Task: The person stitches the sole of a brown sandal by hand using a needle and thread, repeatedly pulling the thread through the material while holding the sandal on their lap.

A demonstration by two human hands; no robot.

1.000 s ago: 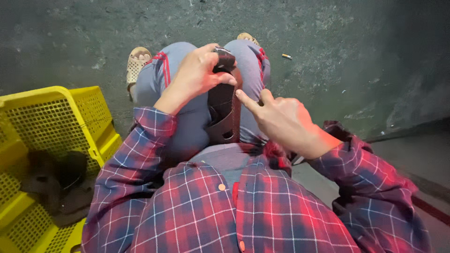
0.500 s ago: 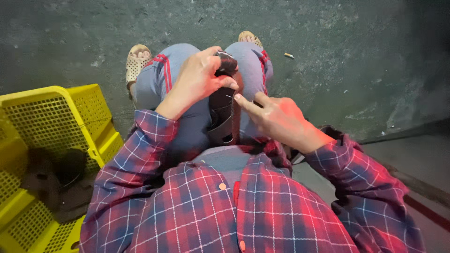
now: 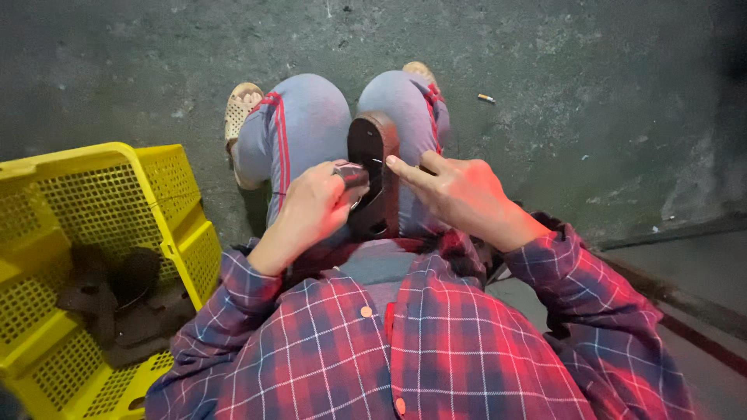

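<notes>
The dark shoe sole lies lengthwise between the knees, pointing away, left hand pinching a small dark piece against its near-left edge, right hand loose, forefinger touching the sole's right rim.

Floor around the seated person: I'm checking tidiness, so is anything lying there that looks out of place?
Yes. A small cigarette-butt-like scrap lies loose on the concrete floor, right of the knees. Nothing else looks astray; dark items sit inside the yellow crate.

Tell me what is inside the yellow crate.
The yellow crate holds dark pieces heaped on its bottom, shoe-like in shape. What lies beneath them, and in the part beyond the frame edge, is hidden.
</notes>
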